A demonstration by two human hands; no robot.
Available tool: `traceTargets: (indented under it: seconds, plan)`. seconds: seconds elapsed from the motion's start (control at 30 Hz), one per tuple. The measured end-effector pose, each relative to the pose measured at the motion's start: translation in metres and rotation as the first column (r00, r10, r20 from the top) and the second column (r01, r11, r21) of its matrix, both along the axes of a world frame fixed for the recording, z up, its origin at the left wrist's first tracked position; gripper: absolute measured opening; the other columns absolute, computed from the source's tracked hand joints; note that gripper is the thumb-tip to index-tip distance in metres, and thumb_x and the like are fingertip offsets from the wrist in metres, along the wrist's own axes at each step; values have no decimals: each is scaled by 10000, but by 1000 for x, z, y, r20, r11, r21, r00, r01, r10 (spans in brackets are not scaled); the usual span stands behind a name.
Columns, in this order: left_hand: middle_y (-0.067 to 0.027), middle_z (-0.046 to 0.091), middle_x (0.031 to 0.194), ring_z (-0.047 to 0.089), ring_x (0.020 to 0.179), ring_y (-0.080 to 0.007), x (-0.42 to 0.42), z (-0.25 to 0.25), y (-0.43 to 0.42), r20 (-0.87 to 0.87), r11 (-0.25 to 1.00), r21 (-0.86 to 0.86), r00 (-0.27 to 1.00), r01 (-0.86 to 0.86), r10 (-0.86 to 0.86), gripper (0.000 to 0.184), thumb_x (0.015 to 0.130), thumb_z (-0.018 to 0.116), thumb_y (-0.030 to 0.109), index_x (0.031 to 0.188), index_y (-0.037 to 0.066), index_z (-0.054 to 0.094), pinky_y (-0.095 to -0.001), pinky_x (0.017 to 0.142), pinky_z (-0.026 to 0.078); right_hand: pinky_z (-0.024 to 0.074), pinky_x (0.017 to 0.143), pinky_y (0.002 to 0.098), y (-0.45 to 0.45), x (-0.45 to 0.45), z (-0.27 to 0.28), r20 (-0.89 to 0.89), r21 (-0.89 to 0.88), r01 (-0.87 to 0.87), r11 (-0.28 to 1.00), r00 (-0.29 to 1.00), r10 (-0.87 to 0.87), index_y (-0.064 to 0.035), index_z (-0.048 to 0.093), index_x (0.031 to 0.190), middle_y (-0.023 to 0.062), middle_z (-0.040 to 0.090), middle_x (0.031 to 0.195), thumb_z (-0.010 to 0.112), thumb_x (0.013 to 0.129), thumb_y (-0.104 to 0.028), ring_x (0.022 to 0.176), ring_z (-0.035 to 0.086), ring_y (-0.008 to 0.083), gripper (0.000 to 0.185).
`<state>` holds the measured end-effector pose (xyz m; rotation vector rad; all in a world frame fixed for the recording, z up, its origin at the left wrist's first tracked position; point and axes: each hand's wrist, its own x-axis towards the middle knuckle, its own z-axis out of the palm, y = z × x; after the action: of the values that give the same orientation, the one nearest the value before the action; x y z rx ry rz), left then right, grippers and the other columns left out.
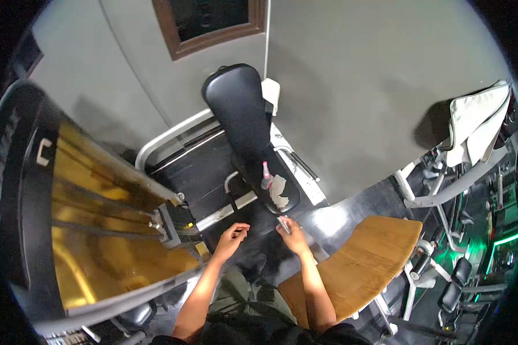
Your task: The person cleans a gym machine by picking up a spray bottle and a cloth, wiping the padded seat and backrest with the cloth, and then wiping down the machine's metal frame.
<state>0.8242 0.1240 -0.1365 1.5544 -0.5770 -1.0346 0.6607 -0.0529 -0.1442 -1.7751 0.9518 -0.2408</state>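
Observation:
My left hand (232, 240) hovers over the dark floor in front of the black machine seat, fingers curled, and whether anything small is in them is hidden. My right hand (292, 234) holds a small, thin, pale object (284, 225) near the seat's front edge; what it is cannot be made out. On the black seat (293, 198) stand a clear bottle (266, 179) with a pink cap and, beside it, a crumpled white cloth or tissue (278, 190). The tall black backrest (236, 106) rises behind them.
A weight machine with a yellow panel (115, 230) is at the left. The brown padded bench (368, 253) lies at my right. A white bag or cloth (480, 118) hangs at the far right, above more gym equipment. Grey walls and a wood-framed window (210, 20) are ahead.

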Motion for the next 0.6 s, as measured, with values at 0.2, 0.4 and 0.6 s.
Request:
traceTargets:
  seconds: [0.2,0.4,0.6]
  plan:
    - [-58,577,1120,582,927,-146,36,-70,-57,84,998,39,995,46,-49,338,928,578,243,1222,88,515,-299,798,479,390,994,366,-16,-11,-48,-39,78,44,996,998,-41,-94,527,1255,168,561,1220,629,849,-253,1169,514,295,448]
    - [-110,555,1161,586,979,-243,74,-114,-124,2,996,86,1000,-28,28,465,857,644,165,1273,102,446,-331,764,503,389,989,358,-43,10,-68,-146,47,83,995,986,-75,-81,529,1235,159,555,1206,621,868,-202,1143,523,287,397]
    - [-136,481,1275,524,1094,-274,118,-171,-176,89,983,185,996,-6,-10,676,759,751,228,1324,94,405,-394,862,466,442,941,352,-65,45,-128,-251,-15,126,992,960,-126,-78,507,1252,138,551,1252,658,850,-121,1126,553,269,433]
